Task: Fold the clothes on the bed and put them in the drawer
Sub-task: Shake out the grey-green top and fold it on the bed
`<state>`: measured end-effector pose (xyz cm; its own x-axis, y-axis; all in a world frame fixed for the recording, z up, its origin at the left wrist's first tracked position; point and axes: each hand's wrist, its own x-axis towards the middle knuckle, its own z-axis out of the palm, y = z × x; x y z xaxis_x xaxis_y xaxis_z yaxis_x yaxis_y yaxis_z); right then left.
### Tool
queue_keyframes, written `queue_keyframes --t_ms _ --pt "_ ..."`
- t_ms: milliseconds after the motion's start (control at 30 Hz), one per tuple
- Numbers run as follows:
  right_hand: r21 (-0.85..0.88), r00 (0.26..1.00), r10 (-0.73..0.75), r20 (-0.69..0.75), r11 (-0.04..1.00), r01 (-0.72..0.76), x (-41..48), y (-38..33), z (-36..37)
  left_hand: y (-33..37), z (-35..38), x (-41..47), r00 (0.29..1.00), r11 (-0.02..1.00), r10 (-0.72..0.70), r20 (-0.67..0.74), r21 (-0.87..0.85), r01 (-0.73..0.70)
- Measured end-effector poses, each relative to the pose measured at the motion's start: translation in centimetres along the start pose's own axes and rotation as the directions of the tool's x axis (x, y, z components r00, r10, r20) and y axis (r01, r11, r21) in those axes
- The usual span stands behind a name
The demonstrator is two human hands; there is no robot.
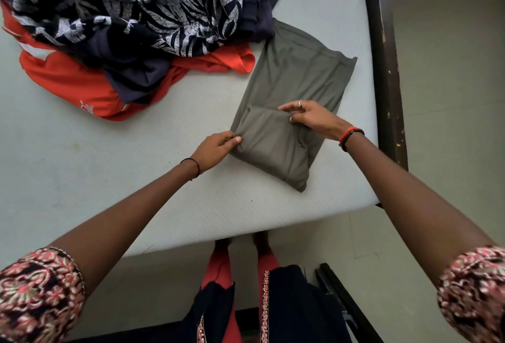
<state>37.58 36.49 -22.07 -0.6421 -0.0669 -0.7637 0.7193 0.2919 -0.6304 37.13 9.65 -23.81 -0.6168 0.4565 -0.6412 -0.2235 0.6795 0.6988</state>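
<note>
Near bed's (pixel 136 192) right edge: soft grey garment (pixel 289 91), folded oblong, long axis toward far edge; left hand (pixel 218 148), right hand (pixel 308 118) pinch folded flap.

Bed (pixel 136 178): one.
Clothes on bed: four kinds told apart.
- grey garment (pixel 295 75): one, near right.
- leaf-print garment (pixel 136 1): one, far left, top of heap.
- red garment (pixel 68 80): one, left, bottom of heap.
- navy garment (pixel 136 80): at least one; exact number not clear in heap.

Hands: two, left hand (pixel 216 148) and right hand (pixel 311 118).
Ring (pixel 299 102): one, on right hand.
Wristbands: three; black band (pixel 194 163) on left wrist, red band (pixel 346 133) and dark bead band (pixel 356 133) on right.
Patterned sleeves: two.
Feet at near bed edge: two.
</note>
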Motion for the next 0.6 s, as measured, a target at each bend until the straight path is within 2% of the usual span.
queue_keyframes --t_ms 67,100,133,167,200,233,267,333,400,467,600 --pt "-0.125 0.976 -0.067 -0.205 0.991 0.041 0.2 0.4 0.7 0.1 0.0 -0.3 0.999 0.999 0.002 -0.052 -0.033 -0.004" --pt "-0.216 0.926 -0.138 -0.352 0.974 0.063 -0.1 0.8 1.6 0.1 -0.2 -0.5 0.993 0.998 0.058 -0.099 0.007 -0.057" --pt "-0.326 0.845 -0.244 -0.476 0.941 0.088 -0.8 1.4 2.9 -0.1 -0.4 -0.8 0.971 0.976 0.186 -0.148 0.142 -0.165" --pt "-0.447 0.759 -0.366 -0.538 0.887 0.112 -1.8 2.1 4.5 -0.4 -0.7 -1.1 0.925 0.886 0.351 -0.146 0.373 -0.277" --pt "-0.565 0.702 -0.474 -0.532 0.816 0.123 -3.1 2.8 6.3 -0.8 -1.0 -1.3 0.863 0.713 0.501 -0.065 0.596 -0.369" --pt "-0.662 0.695 -0.539 -0.477 0.74 0.12 -4.5 3.5 8.3 -1.1 -1.2 -1.3 0.816 0.52 0.574 0.07 0.739 -0.429" --pt "-0.739 0.731 -0.56 -0.391 0.665 0.113 -5.7 4.3 10.2 -1.4 -1.3 -1.2 0.789 0.364 0.582 0.197 0.804 -0.47" --pt "-0.842 0.813 -0.528 -0.246 0.532 0.09 -7.1 6.0 13.2 -1.8 -0.6 -0.7 0.758 0.176 0.559 0.336 0.845 -0.505" --pt "-0.879 0.85 -0.476 -0.226 0.476 0.033 -6.8 7.6 14.4 -1.5 0.7 -0.2 0.722 0.062 0.588 0.364 0.87 -0.489" --pt "-0.867 0.854 -0.43 -0.293 0.496 -0.048 -5.8 8.3 14.3 -0.9 1.7 0.7 0.685 -0.017 0.617 0.388 0.876 -0.482" --pt "-0.851 0.844 -0.374 -0.385 0.497 -0.168 -4.4 7.4 13.3 -0.1 2.1 2.5 0.693 -0.12 0.574 0.437 0.881 -0.457"
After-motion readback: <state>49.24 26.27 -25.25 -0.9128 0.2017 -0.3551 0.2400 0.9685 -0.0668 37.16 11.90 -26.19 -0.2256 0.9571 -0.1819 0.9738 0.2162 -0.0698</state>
